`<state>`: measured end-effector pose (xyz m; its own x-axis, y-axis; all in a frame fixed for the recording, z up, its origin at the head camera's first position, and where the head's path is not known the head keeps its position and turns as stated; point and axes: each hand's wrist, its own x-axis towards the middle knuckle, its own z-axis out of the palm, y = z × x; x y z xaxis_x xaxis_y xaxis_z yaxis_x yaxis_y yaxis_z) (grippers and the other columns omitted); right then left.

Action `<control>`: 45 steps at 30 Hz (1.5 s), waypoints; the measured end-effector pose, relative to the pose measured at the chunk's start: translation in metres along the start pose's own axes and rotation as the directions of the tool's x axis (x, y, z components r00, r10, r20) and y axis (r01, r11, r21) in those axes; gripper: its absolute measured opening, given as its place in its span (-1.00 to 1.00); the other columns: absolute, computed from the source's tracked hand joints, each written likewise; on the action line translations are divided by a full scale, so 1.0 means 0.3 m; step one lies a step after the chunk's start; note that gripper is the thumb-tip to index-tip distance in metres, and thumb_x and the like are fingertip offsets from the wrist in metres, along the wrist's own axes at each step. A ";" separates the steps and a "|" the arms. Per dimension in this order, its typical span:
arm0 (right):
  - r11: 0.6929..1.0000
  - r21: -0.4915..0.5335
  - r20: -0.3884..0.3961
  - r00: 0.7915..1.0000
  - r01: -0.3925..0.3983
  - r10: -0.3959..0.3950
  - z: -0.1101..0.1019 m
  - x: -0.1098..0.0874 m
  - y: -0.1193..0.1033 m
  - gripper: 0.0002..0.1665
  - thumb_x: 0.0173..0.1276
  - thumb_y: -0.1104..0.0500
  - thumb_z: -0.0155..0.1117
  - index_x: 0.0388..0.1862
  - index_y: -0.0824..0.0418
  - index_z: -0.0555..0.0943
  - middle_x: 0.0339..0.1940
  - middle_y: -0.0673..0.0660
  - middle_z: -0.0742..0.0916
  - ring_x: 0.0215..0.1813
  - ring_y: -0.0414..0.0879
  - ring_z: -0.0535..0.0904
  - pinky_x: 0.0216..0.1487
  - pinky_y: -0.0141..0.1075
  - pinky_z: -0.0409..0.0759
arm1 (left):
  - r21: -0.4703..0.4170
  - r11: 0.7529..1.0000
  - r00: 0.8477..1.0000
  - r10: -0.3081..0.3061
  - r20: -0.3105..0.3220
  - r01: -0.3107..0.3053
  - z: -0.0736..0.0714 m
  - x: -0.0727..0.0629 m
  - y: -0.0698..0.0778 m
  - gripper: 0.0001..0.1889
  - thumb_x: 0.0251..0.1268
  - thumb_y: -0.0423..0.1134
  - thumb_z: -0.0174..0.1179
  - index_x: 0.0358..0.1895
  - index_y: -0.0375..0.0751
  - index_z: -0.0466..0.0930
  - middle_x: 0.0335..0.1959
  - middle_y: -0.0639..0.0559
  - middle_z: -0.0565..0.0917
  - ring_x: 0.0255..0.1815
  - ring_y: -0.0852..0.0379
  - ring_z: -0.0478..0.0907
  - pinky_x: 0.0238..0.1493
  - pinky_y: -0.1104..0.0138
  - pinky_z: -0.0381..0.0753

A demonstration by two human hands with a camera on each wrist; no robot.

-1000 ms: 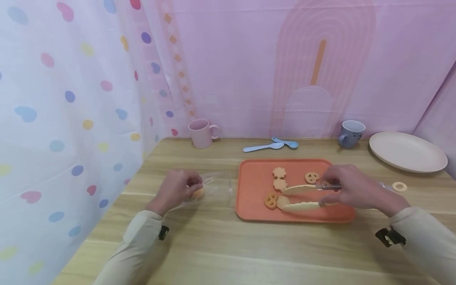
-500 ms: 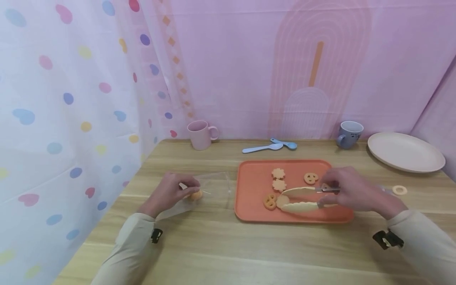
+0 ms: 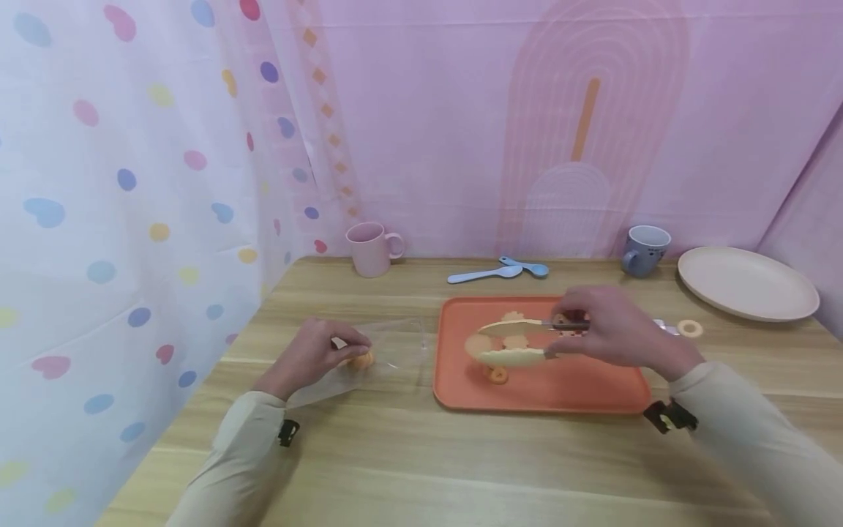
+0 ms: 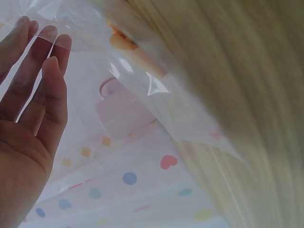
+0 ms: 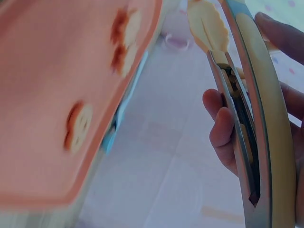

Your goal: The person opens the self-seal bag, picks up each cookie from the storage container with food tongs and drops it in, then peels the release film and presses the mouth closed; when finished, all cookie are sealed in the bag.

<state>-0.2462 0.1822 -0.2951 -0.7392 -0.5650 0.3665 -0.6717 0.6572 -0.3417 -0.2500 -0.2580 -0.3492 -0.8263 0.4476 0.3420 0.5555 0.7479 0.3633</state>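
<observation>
My left hand (image 3: 316,356) pinches the edge of a clear plastic bag (image 3: 402,351) lying over the left of the table. An orange-brown cookie (image 3: 361,359) shows in the bag by my fingertips, and the left wrist view shows it (image 4: 124,42) through the film. My right hand (image 3: 609,328) grips cream-tipped tongs (image 3: 516,357), which hold a round cookie (image 3: 478,346) above the orange tray (image 3: 560,395). Below the tongs lie two flower-shaped cookies (image 3: 514,317) and a partly hidden pretzel-shaped cookie (image 3: 498,375). Another pretzel-shaped cookie (image 5: 79,127) shows in the right wrist view.
A pink mug (image 3: 371,250) stands at the back left. Two blue spoons (image 3: 484,274) lie crossed behind the tray. At the back right are a blue-grey mug (image 3: 645,250) and a large beige plate (image 3: 747,284). Curtains hang along the table's back and left.
My right hand has raised the tongs with the round cookie off the tray and carried them left. My left hand has shifted slightly left, still holding the bag.
</observation>
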 end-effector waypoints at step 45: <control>0.933 0.182 0.148 0.946 -0.311 0.287 0.407 0.317 -0.268 -0.44 0.10 -0.10 0.60 -0.72 0.12 0.44 -0.74 -0.10 0.33 -0.57 -0.22 0.21 -0.51 -0.40 0.21 | 0.076 0.993 0.989 0.097 -0.112 -0.089 -0.005 -0.003 0.021 -0.88 0.08 -0.42 0.44 -0.30 -0.19 0.83 -0.34 -0.01 0.84 -0.37 0.14 0.75 -0.36 0.37 0.71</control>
<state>-0.2683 0.0147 -0.3385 -0.8995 -0.4199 0.1207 -0.4051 0.6981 -0.5904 -0.2455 -0.2544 -0.3461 -0.7531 0.4603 0.4701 0.6179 0.7403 0.2650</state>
